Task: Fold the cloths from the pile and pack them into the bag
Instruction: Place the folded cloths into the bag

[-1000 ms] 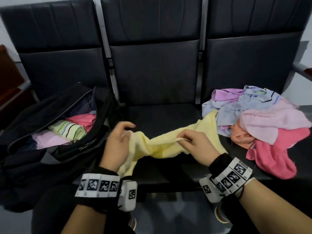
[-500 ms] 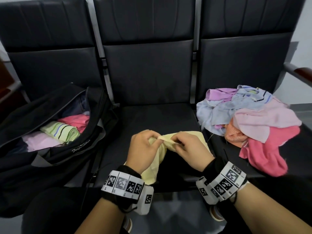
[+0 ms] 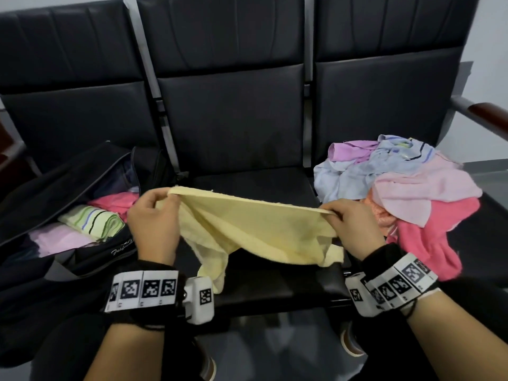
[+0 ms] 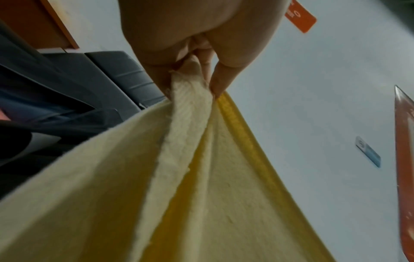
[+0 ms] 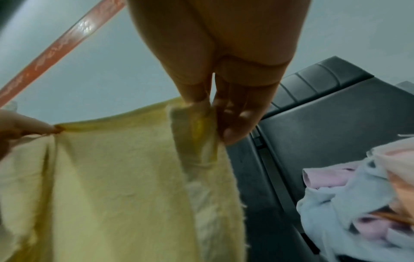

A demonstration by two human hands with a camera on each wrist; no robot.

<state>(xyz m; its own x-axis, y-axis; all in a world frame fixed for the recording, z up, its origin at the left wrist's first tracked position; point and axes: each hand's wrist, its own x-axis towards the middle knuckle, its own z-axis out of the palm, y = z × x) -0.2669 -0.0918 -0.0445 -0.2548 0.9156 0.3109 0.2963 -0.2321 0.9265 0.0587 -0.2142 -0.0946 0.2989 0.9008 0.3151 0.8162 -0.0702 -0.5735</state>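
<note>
Over the middle black waiting-room seat [image 3: 247, 188], your left hand [image 3: 152, 225] and right hand [image 3: 350, 229] each pinch a top corner of the yellow cloth [image 3: 255, 229], fingers closed tight on its hem, so keep that edge taut and level before folding it for the bag [image 3: 68, 259].

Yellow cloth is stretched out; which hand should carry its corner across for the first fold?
Probably the right hand: folding towards the left hand ends the yellow cloth beside the open bag on the left seat.
</note>
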